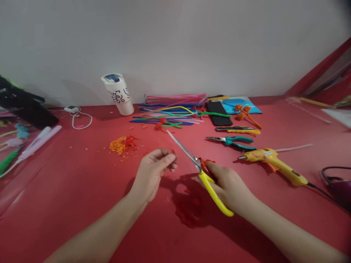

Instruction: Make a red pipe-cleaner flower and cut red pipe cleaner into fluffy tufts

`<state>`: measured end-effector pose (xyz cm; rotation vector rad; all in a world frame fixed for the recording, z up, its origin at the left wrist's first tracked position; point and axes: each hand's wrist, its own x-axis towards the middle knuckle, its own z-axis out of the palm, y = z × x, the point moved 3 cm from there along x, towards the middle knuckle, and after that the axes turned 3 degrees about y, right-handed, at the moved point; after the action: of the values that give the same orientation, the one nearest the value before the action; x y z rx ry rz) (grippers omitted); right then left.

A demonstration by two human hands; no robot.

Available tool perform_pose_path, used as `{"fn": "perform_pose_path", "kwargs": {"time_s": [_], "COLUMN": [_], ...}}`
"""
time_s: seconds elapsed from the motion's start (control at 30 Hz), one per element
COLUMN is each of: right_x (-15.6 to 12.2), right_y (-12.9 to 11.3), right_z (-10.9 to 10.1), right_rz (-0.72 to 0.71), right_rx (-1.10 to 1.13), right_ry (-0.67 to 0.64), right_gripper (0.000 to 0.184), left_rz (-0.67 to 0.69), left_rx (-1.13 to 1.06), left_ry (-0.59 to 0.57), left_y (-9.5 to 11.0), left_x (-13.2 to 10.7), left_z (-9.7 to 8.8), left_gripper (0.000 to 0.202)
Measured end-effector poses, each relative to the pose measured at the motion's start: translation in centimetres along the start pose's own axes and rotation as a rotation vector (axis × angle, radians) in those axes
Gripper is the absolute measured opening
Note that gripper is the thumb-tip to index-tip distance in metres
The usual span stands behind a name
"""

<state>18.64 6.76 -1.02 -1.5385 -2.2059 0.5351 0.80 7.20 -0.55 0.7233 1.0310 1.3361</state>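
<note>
My left hand (156,170) is closed in a pinch, with a small bit of red (173,151) showing at the fingertips. My right hand (229,186) grips yellow-handled scissors (216,195), whose blades point up and to the left. Some red material (206,166) also shows against the fingers of that hand; its kind is unclear. On the red table below the hands lies a dark red, ruffled heap (192,208), partly in shadow. Orange clippings (117,145) and red clippings (130,142) form a small pile beyond my left hand.
Pipe cleaners (175,100) lie along the wall beside a white tumbler (120,96) and a phone (218,113). To the right are pliers (233,141), a utility knife (236,128), orange pipe-cleaner flowers (244,111) and a yellow glue gun (274,164) with its cord.
</note>
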Motion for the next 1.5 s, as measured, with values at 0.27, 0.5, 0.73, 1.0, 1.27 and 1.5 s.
{"fn": "perform_pose_path", "kwargs": {"time_s": [0.27,0.5,0.73,1.0,1.27,1.5], "right_x": [0.0,-0.3,-0.2,0.0,0.0,-0.4], "right_y": [-1.0,-0.9,-1.0,0.1,0.0,0.1], "right_z": [0.3,0.2,0.6,0.2,-0.5,0.2], "right_rz": [0.248,0.205,0.164,0.187,0.101,-0.111], "right_rx": [0.814,0.686,0.540,0.409,-0.051,-0.388], "right_ry": [-0.151,-0.152,-0.084,-0.013,-0.072,-0.052], "right_gripper": [0.023,0.013,0.014,0.017,0.032,0.042], "left_rz": [-0.321,-0.228,0.052,0.039,0.094,0.147], "left_rx": [0.215,0.376,0.784,0.652,0.062,-0.035], "left_ry": [-0.288,-0.316,-0.314,-0.213,0.149,0.155], "left_y": [-2.0,-2.5,-1.4,-1.4,0.1,0.6], "left_x": [-1.3,-1.3,-1.7,-0.9,0.2,0.0], "left_z": [1.6,1.7,2.4,1.4,-0.5,-0.5], "left_gripper": [0.008,0.007,0.006,0.004,0.007,0.002]}}
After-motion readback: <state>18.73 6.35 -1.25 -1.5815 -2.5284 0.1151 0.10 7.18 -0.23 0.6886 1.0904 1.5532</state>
